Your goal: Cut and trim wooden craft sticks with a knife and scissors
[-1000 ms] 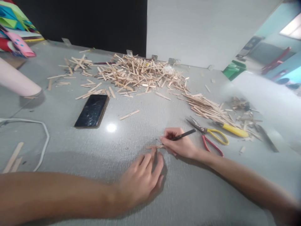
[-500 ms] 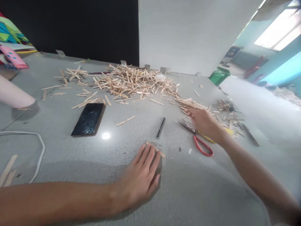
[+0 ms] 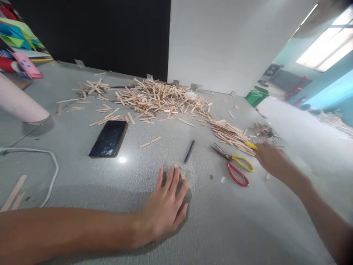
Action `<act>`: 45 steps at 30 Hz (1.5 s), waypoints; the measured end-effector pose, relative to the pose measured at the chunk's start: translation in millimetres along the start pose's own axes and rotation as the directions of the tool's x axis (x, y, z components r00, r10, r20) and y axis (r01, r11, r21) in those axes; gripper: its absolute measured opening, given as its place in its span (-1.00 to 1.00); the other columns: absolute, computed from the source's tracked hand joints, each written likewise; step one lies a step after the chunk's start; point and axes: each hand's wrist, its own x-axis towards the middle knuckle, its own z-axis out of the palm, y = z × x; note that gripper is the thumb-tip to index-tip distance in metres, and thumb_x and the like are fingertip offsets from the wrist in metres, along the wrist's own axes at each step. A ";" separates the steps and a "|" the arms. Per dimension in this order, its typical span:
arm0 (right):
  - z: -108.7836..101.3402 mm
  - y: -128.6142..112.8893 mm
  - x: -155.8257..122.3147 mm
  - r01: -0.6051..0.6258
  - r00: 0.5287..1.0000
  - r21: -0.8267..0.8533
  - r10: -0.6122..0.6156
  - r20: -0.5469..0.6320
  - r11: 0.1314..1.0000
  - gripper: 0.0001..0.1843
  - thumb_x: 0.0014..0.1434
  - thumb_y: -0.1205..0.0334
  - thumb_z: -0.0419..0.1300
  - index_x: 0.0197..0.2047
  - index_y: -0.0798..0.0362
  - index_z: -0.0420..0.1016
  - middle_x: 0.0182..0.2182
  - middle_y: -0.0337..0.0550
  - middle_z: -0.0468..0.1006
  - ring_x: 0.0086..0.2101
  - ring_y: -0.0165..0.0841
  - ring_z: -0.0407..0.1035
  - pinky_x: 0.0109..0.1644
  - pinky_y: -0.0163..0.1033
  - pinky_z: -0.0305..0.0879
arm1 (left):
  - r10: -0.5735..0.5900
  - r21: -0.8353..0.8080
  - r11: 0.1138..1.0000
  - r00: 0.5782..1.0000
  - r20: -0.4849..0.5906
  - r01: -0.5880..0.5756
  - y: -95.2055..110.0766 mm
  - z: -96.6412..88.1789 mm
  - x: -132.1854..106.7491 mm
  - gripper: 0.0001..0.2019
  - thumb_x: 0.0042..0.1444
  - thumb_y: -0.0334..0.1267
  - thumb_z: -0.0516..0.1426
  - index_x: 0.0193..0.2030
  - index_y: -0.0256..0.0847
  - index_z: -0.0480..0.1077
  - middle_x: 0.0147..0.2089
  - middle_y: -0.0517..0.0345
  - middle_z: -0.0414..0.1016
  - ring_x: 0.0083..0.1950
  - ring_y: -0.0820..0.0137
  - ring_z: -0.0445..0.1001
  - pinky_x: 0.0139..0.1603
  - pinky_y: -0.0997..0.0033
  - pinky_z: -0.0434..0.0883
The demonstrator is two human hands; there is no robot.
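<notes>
My left hand lies palm down on the grey tabletop with its fingers spread. Under its fingertips is a small wooden craft stick, mostly covered. On the right, my right hand is closed around a yellow-handled tool; its yellow end sticks out to the left and the rest is hidden. Just left of that hand lie scissors with one red and one yellow handle loop, blades slightly apart. A dark pen rests between my hands. Beside the tool is a bundle of craft sticks.
A large heap of craft sticks lies against the upright black and white panels. A phone and a single stick are left of the pen. A white cable and a pale pink tube are at left. A green bin stands beyond.
My right hand has moved right, away from the scissors and sticks, and closed on the yellow-handled tool. The left hand stays in place over its stick. The view has shifted slightly.
</notes>
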 end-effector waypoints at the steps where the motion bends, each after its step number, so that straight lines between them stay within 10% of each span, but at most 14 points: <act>1: -10.9 -13.3 2.9 0.007 1.000 -0.019 -0.007 0.002 1.000 -0.55 0.51 -0.01 -0.04 -0.09 -0.02 0.63 -0.33 0.04 0.57 -0.38 -0.07 0.55 -0.30 -0.01 0.41 | -0.002 -0.004 1.000 1.000 0.003 0.002 0.0 0.5 -0.1 -0.43 0.50 -0.01 -0.02 0.41 -0.43 0.32 0.50 -0.60 0.25 0.55 -0.38 0.19 0.47 -0.53 0.06; 4: -46.5 -62.8 12.2 0.029 1.000 0.099 -0.028 -0.012 0.995 -0.62 0.51 -0.05 0.08 0.14 -0.10 0.63 -0.05 0.06 0.68 -0.13 -0.08 0.61 -0.07 -0.06 0.46 | 0.004 -0.008 1.000 1.000 0.006 -0.004 -0.8 1.6 -0.5 -0.41 0.51 0.00 -0.03 0.45 -0.42 0.28 0.50 -0.61 0.25 0.55 -0.39 0.18 0.47 -0.53 0.04; 7: -68.0 -112.7 18.0 -0.064 0.995 0.334 0.087 -0.055 0.940 -0.66 0.33 -0.19 0.33 -0.07 -0.13 0.68 -0.15 -0.07 0.72 -0.31 -0.16 0.58 -0.27 -0.12 0.44 | 0.014 -0.011 1.000 1.000 0.019 -0.014 -1.7 2.5 -0.7 -0.39 0.52 -0.01 -0.04 0.51 -0.43 0.21 0.51 -0.65 0.21 0.57 -0.40 0.14 0.46 -0.53 0.03; 13: -39.7 -171.0 23.6 -0.117 0.991 0.690 0.125 0.039 0.714 -0.73 0.15 0.07 0.52 -0.17 -0.02 0.61 -0.27 -0.15 0.68 -0.34 -0.26 0.55 -0.28 -0.21 0.48 | 0.018 -0.016 1.000 0.999 0.040 -0.017 -1.8 3.4 0.0 -0.36 0.49 -0.01 -0.01 0.54 -0.42 0.18 0.50 -0.66 0.21 0.54 -0.46 0.17 0.45 -0.53 0.01; 18: -9.1 -180.3 22.6 -0.150 0.989 0.858 0.062 0.138 0.492 -0.78 0.30 0.03 0.41 -0.20 -0.01 0.60 -0.37 -0.19 0.61 -0.45 -0.36 0.45 -0.40 -0.29 0.39 | 0.024 -0.019 1.000 0.999 0.042 -0.023 -1.9 2.4 2.3 -0.35 0.45 -0.03 0.03 0.53 -0.42 0.19 0.44 -0.61 0.30 0.50 -0.43 0.24 0.45 -0.46 0.10; 26: -7.3 -179.4 23.2 -0.035 0.978 0.841 -0.155 0.140 0.540 -0.82 0.33 0.09 0.36 -0.19 0.03 0.63 -0.39 -0.17 0.65 -0.48 -0.39 0.39 -0.42 -0.30 0.32 | 0.101 0.017 0.995 0.990 -0.097 -0.099 1.0 -3.7 4.4 -0.46 0.39 -0.22 0.06 0.41 -0.52 0.30 0.24 -0.44 0.50 0.22 -0.17 0.52 0.32 -0.29 0.38; 32: 3.7 -176.2 20.5 0.057 0.986 0.765 -0.157 0.059 0.641 -0.83 0.28 0.10 0.40 -0.21 0.01 0.61 -0.40 -0.21 0.64 -0.45 -0.38 0.41 -0.35 -0.29 0.34 | 0.441 0.054 0.892 0.839 -0.320 -0.448 -1.5 -5.6 2.5 -0.66 0.30 -0.52 0.11 0.18 -0.46 0.47 0.04 -0.20 0.63 0.04 0.11 0.60 0.32 0.04 0.45; 37: 18.6 -173.0 14.5 -0.027 0.966 0.657 -0.150 0.211 0.754 -0.77 0.37 0.02 0.30 -0.23 -0.02 0.60 -0.36 -0.17 0.64 -0.38 -0.30 0.48 -0.25 -0.22 0.39 | 0.200 -0.163 0.966 0.979 -0.032 -0.203 -7.4 -8.9 8.3 -0.51 0.34 -0.23 0.10 0.34 -0.42 0.34 0.55 -0.39 0.22 0.55 -0.27 0.19 0.51 -0.41 0.20; 45: 13.4 -194.5 10.7 -0.382 0.902 0.791 0.008 0.431 0.478 -0.66 0.43 -0.11 0.23 -0.21 -0.01 0.55 -0.55 -0.28 0.55 -0.57 -0.39 0.44 -0.54 -0.34 0.29 | 0.166 -0.295 0.947 0.980 0.111 -0.127 -12.8 -10.5 11.1 -0.49 0.35 -0.19 0.10 0.40 -0.28 0.29 0.61 -0.34 0.08 0.61 -0.31 0.05 0.57 -0.53 -0.09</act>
